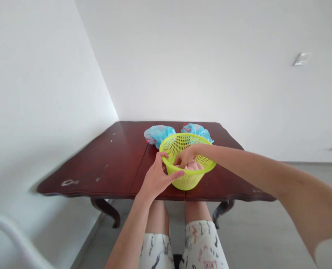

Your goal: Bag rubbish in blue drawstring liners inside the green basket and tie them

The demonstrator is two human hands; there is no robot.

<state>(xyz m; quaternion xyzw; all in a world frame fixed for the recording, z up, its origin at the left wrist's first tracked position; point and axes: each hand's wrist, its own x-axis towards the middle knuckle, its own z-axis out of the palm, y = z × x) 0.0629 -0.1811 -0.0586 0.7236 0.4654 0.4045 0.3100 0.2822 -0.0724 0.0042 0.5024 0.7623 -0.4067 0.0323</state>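
My left hand [156, 176] clasps the round lime-green plastic basket [188, 182] as my right hand [186, 155], grip unclear, seemingly works a soft pink bundle [194, 165], needing steadiness next.

No text can be read for you here; the white fabric shorts with dark and reddish print [204, 244] on your legs bear small letter-like red marks, too blurred to decipher.
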